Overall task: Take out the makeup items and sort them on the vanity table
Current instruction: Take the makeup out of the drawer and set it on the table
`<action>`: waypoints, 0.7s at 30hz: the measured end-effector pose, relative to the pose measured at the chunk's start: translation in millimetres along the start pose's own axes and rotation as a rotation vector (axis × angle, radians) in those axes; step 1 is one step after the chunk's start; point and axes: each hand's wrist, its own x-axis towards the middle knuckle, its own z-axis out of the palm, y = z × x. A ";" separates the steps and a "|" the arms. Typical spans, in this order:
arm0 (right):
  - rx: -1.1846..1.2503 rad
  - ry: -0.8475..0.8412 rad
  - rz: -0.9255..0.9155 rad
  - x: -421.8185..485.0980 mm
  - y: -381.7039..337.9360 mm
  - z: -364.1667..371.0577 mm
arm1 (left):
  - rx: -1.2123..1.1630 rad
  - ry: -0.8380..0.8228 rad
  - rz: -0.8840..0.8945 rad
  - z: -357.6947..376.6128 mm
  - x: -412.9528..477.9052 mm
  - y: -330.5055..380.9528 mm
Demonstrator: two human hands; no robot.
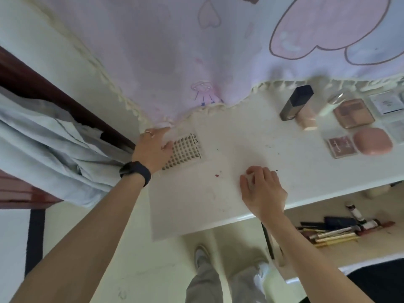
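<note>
A white lipstick organizer (187, 150) with a grid of square holes stands on the white vanity table (218, 197) at its left end. My left hand (153, 147) grips its left side, thumb on the grid and fingers behind it. My right hand (262, 189) rests on the table near the front edge with fingers curled down; a pale patch shows under them, too unclear to name. Sorted at the right lie a dark foundation bottle (297, 101), a pink sponge (306, 121), an eyeshadow palette (353, 113), a blush compact (341, 146) and a pink case (372, 141).
A pink printed cloth (196, 51) with a fringe hangs over the table's back. An open drawer (341, 246) below the right front edge holds several lipsticks and pencils (332, 231). Pale bedding (43, 138) bunches at the left. Clear boxes (387, 103) sit far right.
</note>
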 end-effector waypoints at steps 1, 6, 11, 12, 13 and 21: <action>-0.023 0.008 -0.032 -0.8 0.9 1.5 | 0.064 0.025 0.017 4.1 -2.5 -0.4; -0.187 0.092 -0.149 -3.7 8.7 14.2 | 0.202 0.067 0.146 27.6 -24.0 -2.3; -0.205 0.012 -0.166 -1.4 13.0 13.8 | 0.182 0.063 0.214 39.4 -15.5 -7.9; -0.195 -0.002 -0.164 -1.5 11.8 13.6 | 0.161 0.075 0.213 41.0 -14.0 -7.6; -0.179 -0.016 -0.161 -1.4 10.5 13.1 | 0.136 0.095 0.209 42.9 -13.3 -6.4; -0.070 -0.032 -0.200 -0.7 13.9 11.4 | -0.011 0.198 0.263 69.1 -48.5 50.7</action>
